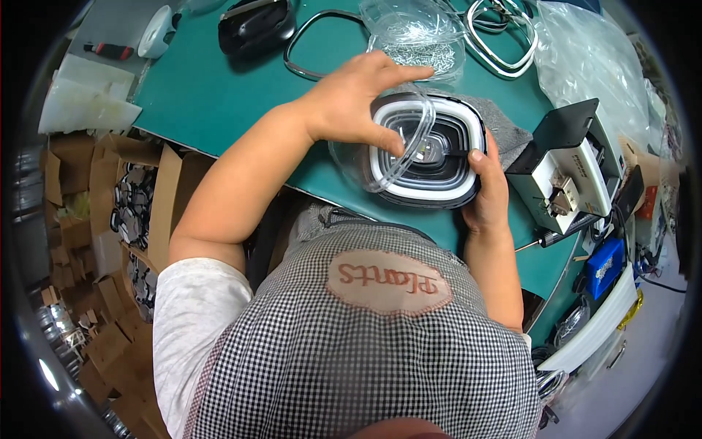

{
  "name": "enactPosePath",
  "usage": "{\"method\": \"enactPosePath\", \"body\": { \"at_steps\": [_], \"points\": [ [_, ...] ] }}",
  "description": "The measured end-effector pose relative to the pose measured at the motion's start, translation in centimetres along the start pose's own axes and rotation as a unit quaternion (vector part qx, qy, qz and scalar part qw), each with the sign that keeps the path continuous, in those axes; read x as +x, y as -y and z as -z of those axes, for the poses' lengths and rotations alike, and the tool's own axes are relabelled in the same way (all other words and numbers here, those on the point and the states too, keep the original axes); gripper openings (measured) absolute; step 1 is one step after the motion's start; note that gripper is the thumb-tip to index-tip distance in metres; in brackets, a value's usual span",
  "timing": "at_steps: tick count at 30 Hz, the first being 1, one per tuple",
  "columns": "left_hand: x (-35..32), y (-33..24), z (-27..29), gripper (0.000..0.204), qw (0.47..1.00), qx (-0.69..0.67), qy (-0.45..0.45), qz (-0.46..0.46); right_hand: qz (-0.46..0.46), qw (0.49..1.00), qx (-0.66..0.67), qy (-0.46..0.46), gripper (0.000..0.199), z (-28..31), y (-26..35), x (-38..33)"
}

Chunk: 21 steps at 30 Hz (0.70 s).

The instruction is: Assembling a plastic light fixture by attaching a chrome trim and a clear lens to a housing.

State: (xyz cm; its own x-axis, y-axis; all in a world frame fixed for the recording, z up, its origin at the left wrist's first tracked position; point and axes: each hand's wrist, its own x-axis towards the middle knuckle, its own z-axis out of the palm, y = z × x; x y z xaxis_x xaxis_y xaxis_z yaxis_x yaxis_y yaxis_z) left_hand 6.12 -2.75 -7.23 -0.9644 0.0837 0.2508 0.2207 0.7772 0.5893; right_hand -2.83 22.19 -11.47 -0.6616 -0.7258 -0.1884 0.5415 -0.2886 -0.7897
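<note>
My right hand (488,179) grips the right edge of a rounded-square lamp housing (468,121), its thumb on the rim. The housing is black with a white ring and stepped dark rings inside, and a small pale part sits at its centre. My left hand (362,99) holds a clear plastic cover (418,150) tilted over the housing's left half. Its thumb is at the cover and its fingers reach across the top edge. Behind the housing, a grey cloth (504,121) lies on the green table (219,102).
Clear tubs of small metal screws (428,58) stand at the back, beside white and black rings (501,36). A white device box (570,172) and a screwdriver (567,230) are on the right. Cardboard boxes (175,197) stand left of the table. A black housing (256,29) lies back left.
</note>
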Motion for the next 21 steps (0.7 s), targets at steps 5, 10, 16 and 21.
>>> {"method": "enactPosePath", "body": {
  "at_steps": [5,10,16,21],
  "points": [
    [-1.3,-2.1,5.8,0.057,0.988,0.053,0.056,0.133,0.013,1.0,0.024,-0.005,0.068,-0.1,-0.1,-0.1],
    [-5.4,-1.7,7.2,0.032,0.847,-0.395,-0.052,0.352,0.024,1.0,-0.005,-0.015,0.075,-1.0,0.0,-0.2],
    [-5.7,-4.3,0.1,0.025,0.681,-0.633,-0.122,0.348,0.026,0.998,-0.004,0.05,0.079,0.4,-0.6,0.3],
    [-4.8,-3.9,-2.0,0.022,0.676,-0.628,-0.129,0.363,0.029,0.996,0.078,0.033,0.068,0.4,-0.7,0.4]
  ]
}}
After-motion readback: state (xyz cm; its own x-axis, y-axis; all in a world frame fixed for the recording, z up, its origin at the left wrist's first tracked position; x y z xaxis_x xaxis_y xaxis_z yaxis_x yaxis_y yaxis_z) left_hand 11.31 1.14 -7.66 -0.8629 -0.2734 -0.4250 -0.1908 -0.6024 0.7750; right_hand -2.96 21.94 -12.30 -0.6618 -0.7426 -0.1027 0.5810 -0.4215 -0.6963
